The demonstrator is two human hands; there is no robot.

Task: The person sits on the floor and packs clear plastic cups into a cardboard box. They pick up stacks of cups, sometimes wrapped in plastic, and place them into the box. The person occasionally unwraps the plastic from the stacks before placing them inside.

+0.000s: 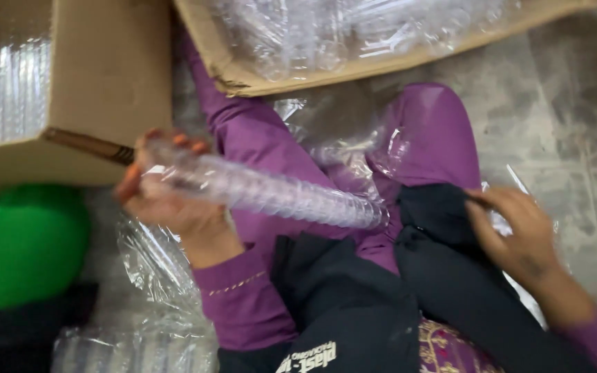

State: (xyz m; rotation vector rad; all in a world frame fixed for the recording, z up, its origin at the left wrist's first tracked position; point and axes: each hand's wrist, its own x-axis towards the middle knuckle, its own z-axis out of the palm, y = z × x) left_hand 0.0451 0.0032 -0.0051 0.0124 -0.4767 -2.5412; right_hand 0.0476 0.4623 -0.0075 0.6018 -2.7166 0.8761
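Gripping one end of a long stack of nested clear plastic cups [271, 192], the left hand [167, 190] is closed around it, fingers wrapped over the top. The stack lies nearly level, tilted slightly down to the right, and extends across the lap above the purple trousers [437, 131]. Its free end sits near the middle of the view, clear of the right hand [516, 231]. That hand rests on the black apron [450, 276], fingers curled and pinching the cloth at its edge; whether it holds anything else cannot be told. Loose clear plastic wrap [153, 276] lies on the concrete floor [575, 103] beneath the left wrist. Two open cardboard boxes [105, 76] stand beyond the knees, holding more clear cups in wrap. A green rounded object [25, 245] sits at the left edge.
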